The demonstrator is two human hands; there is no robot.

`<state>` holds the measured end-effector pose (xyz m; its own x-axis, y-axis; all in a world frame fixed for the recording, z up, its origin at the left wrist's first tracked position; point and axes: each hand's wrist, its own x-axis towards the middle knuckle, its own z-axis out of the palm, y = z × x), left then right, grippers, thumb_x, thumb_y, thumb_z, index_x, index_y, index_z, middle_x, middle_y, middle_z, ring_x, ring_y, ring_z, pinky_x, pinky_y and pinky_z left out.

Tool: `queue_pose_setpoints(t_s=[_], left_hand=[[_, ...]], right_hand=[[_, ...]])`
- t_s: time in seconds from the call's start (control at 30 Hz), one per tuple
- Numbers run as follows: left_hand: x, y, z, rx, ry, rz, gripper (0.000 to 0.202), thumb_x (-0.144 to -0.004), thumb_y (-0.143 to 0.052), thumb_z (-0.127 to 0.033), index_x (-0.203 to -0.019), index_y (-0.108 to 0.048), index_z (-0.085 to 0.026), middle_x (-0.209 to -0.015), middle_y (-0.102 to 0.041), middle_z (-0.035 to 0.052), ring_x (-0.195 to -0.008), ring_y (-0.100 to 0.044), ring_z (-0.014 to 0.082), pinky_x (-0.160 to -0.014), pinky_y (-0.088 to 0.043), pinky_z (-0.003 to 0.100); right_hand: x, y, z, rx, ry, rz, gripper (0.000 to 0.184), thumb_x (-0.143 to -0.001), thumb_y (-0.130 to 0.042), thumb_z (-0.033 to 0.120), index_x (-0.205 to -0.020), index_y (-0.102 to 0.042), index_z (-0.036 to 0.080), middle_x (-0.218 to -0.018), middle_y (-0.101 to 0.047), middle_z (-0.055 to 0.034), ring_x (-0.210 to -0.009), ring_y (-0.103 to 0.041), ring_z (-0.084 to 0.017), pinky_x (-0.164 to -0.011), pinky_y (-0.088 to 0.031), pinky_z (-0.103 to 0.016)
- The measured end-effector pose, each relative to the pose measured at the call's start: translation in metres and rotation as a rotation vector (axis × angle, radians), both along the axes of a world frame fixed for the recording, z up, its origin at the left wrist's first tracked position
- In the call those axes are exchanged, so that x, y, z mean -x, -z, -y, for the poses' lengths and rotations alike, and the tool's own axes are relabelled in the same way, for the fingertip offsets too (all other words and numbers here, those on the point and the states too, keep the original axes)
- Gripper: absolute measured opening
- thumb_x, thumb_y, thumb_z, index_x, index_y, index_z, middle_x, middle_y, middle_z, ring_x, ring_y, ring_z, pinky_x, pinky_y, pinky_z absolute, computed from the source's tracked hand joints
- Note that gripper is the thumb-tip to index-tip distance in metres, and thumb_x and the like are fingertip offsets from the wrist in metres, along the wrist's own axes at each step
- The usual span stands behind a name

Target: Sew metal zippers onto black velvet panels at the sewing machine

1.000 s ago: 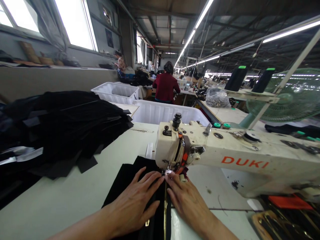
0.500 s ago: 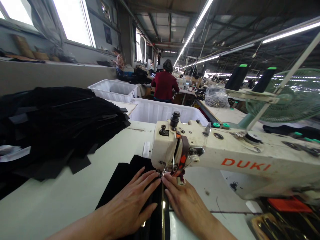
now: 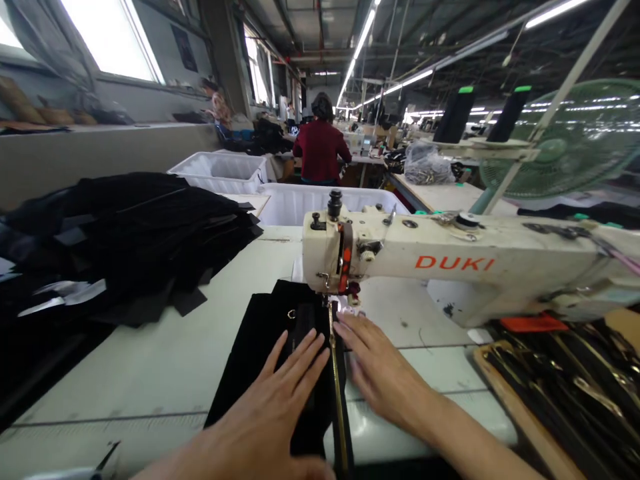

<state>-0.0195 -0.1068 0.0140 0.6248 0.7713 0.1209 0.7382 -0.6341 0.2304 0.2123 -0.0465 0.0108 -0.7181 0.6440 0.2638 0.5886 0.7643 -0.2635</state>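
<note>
Hands lie flat on the work. Our left hand [image 3: 273, 407] rests palm down with its fingers spread on the long black fabric piece [image 3: 260, 340]. Our right hand [image 3: 383, 373] is just beside it, fingers stretched out and fanned, the tips near the presser foot [image 3: 330, 303] of the cream-white DUKI sewing machine [image 3: 450, 257]. Neither hand pinches or grips anything; both only press.

Between the two hands runs the gold metal zipper [image 3: 339, 393], laid along the right edge of the cloth and leading straight up to the foot. The cloth lies on the pale table top [image 3: 150, 373], reaching from the near edge to under the needle.

We judge the run to be in its early part: only a short end of cloth shows beyond the foot, while nearly the whole zipper lies on our side of it. We cannot make out the stitches themselves.

A big heap of black cut pieces [image 3: 140, 233] sits to the left, and a wooden tray of black-and-gold zippers [image 3: 565, 380] lies to the right.
</note>
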Motion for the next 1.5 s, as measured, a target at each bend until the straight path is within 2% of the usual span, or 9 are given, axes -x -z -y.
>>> queue_pose_setpoints(t_s=[0.07, 0.2, 0.4, 0.5, 0.67, 0.8, 1.1, 1.33, 1.5], left_hand=[[-0.004, 0.007, 0.024, -0.047, 0.007, 0.029, 0.1, -0.086, -0.069, -0.05, -0.157, -0.01, -0.013, -0.159, -0.02, 0.017, -0.147, -0.017, 0.0338, -0.118, -0.009, 0.059], [0.006, 0.016, 0.033, 0.021, -0.018, 0.224, 0.054, -0.097, -0.046, -0.015, -0.15, -0.038, -0.025, -0.151, -0.044, 0.0044, -0.141, -0.037, 0.0233, -0.119, -0.02, 0.049], [0.025, -0.032, 0.016, 0.353, -0.385, 0.542, 0.04, -0.105, -0.037, -0.043, -0.129, -0.063, -0.025, -0.108, -0.073, 0.0011, -0.102, -0.068, 0.0259, -0.092, -0.054, 0.037], [0.022, -0.039, 0.022, 0.273, -0.259, 0.425, 0.039, -0.105, -0.037, -0.039, -0.137, -0.056, -0.027, -0.129, -0.065, 0.0014, -0.124, -0.056, 0.0262, -0.107, -0.043, 0.042], [0.008, -0.005, 0.036, 0.021, 0.028, 0.083, 0.047, -0.103, -0.041, -0.02, -0.15, -0.035, -0.023, -0.153, -0.04, 0.0043, -0.143, -0.033, 0.0194, -0.121, -0.019, 0.045], [0.003, 0.014, 0.04, -0.125, 0.058, -0.007, 0.058, -0.098, -0.043, -0.01, -0.153, -0.027, -0.017, -0.155, -0.036, 0.0086, -0.145, -0.027, 0.0198, -0.121, -0.021, 0.044], [-0.002, 0.02, 0.042, -0.175, 0.086, -0.084, 0.068, -0.086, -0.041, 0.002, -0.151, -0.029, -0.012, -0.158, -0.03, 0.0105, -0.146, -0.026, 0.024, -0.12, -0.021, 0.044], [0.007, 0.005, 0.036, 0.077, 0.091, 0.049, 0.08, -0.085, -0.069, -0.032, -0.153, -0.029, -0.023, -0.157, -0.032, 0.008, -0.143, -0.032, 0.0284, -0.119, -0.021, 0.048], [0.011, -0.016, 0.029, 0.149, 0.101, 0.126, 0.089, -0.074, -0.077, -0.058, -0.149, -0.038, -0.03, -0.15, -0.045, 0.0068, -0.134, -0.045, 0.0325, -0.115, -0.028, 0.052]], right_hand=[[-0.007, -0.003, 0.035, 0.043, -0.044, 0.032, 0.076, -0.077, -0.045, 0.005, -0.151, -0.028, 0.01, -0.158, -0.028, -0.012, -0.146, -0.023, -0.022, -0.119, -0.027, -0.047], [-0.008, 0.013, 0.08, 0.044, -0.061, 0.009, 0.081, -0.076, -0.052, 0.009, -0.152, -0.025, 0.008, -0.158, -0.027, -0.0141, -0.146, -0.023, -0.027, -0.12, -0.023, -0.05], [0.003, 0.019, 0.072, 0.187, 0.086, -0.403, 0.026, -0.097, -0.047, 0.013, -0.116, -0.063, 0.02, -0.113, -0.064, -0.0076, -0.107, -0.057, -0.021, -0.096, -0.049, -0.041], [0.004, 0.015, 0.076, 0.257, 0.086, -0.447, 0.021, -0.099, -0.049, 0.017, -0.112, -0.065, 0.021, -0.101, -0.062, -0.0061, -0.096, -0.058, -0.02, -0.082, -0.052, -0.036], [0.007, 0.027, 0.1, 0.028, 0.04, -0.26, 0.035, -0.097, -0.044, 0.007, -0.126, -0.057, 0.019, -0.094, -0.06, -0.0072, -0.089, -0.052, -0.024, -0.076, -0.049, -0.039], [0.012, 0.031, 0.108, -0.06, 0.049, -0.248, 0.032, -0.098, -0.044, 0.009, -0.127, -0.055, 0.016, -0.093, -0.062, -0.0071, -0.087, -0.052, -0.024, -0.076, -0.048, -0.039], [0.012, 0.026, 0.11, -0.068, 0.067, -0.18, 0.032, -0.098, -0.043, 0.007, -0.126, -0.056, 0.014, -0.093, -0.063, -0.0076, -0.089, -0.054, -0.024, -0.081, -0.049, -0.039], [0.013, 0.024, 0.109, -0.202, 0.014, -0.201, 0.033, -0.099, -0.037, 0.012, -0.123, -0.059, 0.01, -0.088, -0.066, -0.0088, -0.083, -0.059, -0.024, -0.078, -0.052, -0.036], [0.005, 0.011, 0.087, -0.133, -0.047, -0.279, 0.028, -0.088, -0.044, 0.005, -0.093, -0.066, 0.021, -0.083, -0.066, -0.0039, -0.074, -0.06, -0.019, -0.065, -0.052, -0.029]])
